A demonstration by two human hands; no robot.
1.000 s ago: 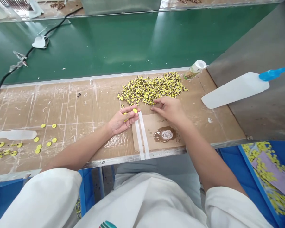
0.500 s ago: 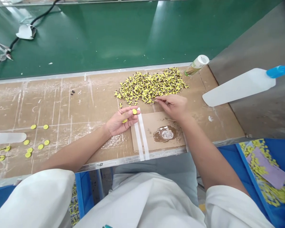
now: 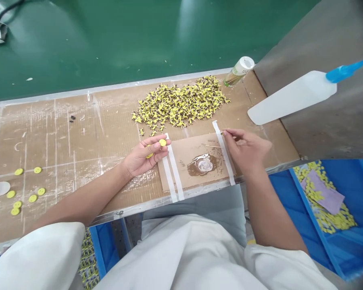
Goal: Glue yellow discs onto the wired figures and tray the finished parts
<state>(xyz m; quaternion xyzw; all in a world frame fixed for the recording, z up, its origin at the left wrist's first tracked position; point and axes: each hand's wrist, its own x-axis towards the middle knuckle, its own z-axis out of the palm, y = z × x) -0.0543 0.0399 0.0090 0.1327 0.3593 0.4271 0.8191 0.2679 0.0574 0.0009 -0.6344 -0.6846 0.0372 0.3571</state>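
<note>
Brown cardboard-topped table (image 3: 115, 117), glossy in streaks; matt brown cardboard piece (image 3: 186, 147) with a wet, shiny patch (image 3: 195, 169). Smooth green surface (image 3: 124, 40), softly reflective. Translucent white plastic-looking bottle (image 3: 293, 98); dull grey metal-looking panel (image 3: 314, 52).

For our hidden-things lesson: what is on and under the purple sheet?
Small yellow pieces lie on the purple sheet and around it in the blue crate. What lies underneath is covered and cannot be seen.

Passes over mostly bare cardboard (image 3: 109, 125) between the loose yellow discs (image 3: 37, 170) and the heap (image 3: 181, 102); meets jar (image 3: 238, 71), slanted bottle (image 3: 293, 98) and metal panel (image 3: 314, 44) rightward.
</note>
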